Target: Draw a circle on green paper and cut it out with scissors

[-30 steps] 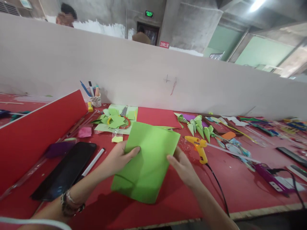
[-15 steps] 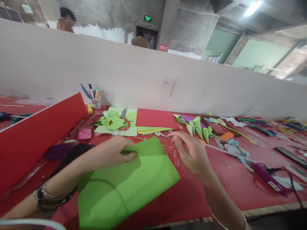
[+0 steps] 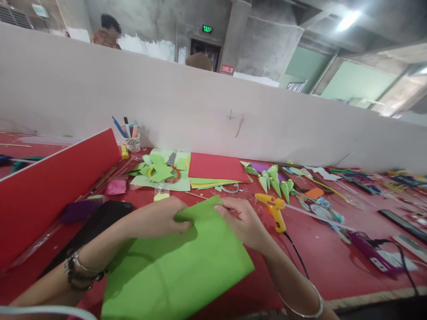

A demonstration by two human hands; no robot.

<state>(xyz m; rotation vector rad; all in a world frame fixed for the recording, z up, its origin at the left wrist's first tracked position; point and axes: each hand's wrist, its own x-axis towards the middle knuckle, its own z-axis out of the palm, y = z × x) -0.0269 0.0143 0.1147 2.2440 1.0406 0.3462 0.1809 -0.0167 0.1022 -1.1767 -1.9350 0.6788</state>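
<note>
A bright green paper sheet (image 3: 187, 271) is held up over the near part of the red table. My left hand (image 3: 163, 218) grips its upper edge between thumb and fingers. At the sheet's upper right corner, my right hand (image 3: 242, 220) pinches the paper. Just right of that hand lies a yellow glue gun (image 3: 275, 210) with a clear stick in its back and a black cord. Beyond the sheet, red paper (image 3: 216, 168) rests on green and yellow sheets. Green cut pieces (image 3: 160, 172) and scissors (image 3: 171, 159) lie to its left, rolled green cones (image 3: 275, 178) to its right.
A red board (image 3: 60, 191) slants up on the left, by a black object (image 3: 90, 231). A pen cup (image 3: 133, 142) stands by the white partition (image 3: 187, 111). A purple power strip (image 3: 375, 253) lies at right. People are beyond the partition.
My right hand has moved left and down onto the sheet's corner and now pinches it. The glue gun, hidden before behind that hand, now shows. My left hand keeps its hold on the sheet.
</note>
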